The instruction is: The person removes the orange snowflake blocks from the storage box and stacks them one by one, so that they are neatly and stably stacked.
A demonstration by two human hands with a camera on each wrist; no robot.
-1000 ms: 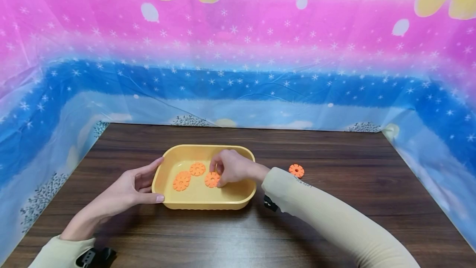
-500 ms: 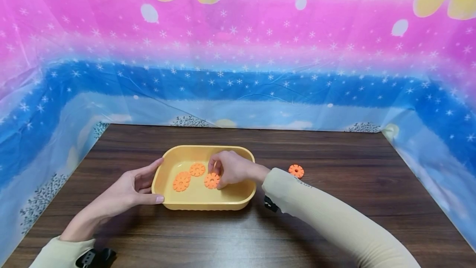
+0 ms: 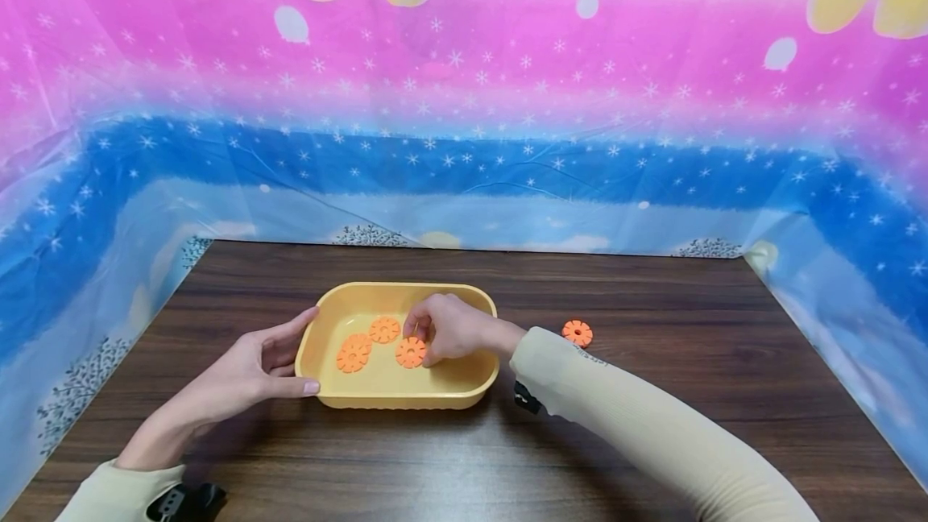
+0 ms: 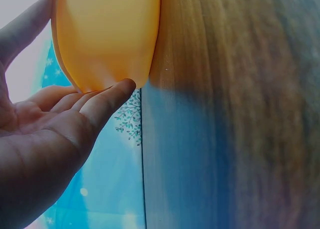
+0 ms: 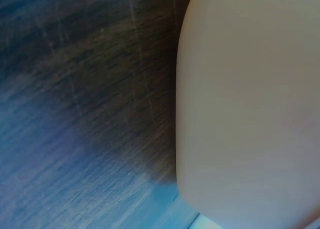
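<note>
A yellow plastic tray [image 3: 406, 400] stands on the table. My left hand [image 3: 250, 361] holds its left end, thumb at the near corner and fingers at the far one. In the left wrist view the left hand [image 4: 55, 124] spans the end of the tray [image 4: 110, 34]. My right hand [image 3: 453, 327] reaches in over the tray's right end and pinches an orange notched plastic disc [image 3: 411, 352] low over the tray floor. Left of it in the tray lie another orange disc [image 3: 384, 330] and overlapping orange discs [image 3: 354, 353]. The right wrist view hides the right hand's fingers.
One more orange notched disc [image 3: 577, 333] lies on the dark wood table [image 3: 652, 393], right of the tray and just beyond the right sleeve [image 3: 623, 393]. A pink and blue patterned cloth [image 3: 464, 167] hangs around the table's back and sides.
The disc in my right hand has shifted slightly to the left, with the fingertips. My left hand, the tray and the other discs have stayed where they were.
</note>
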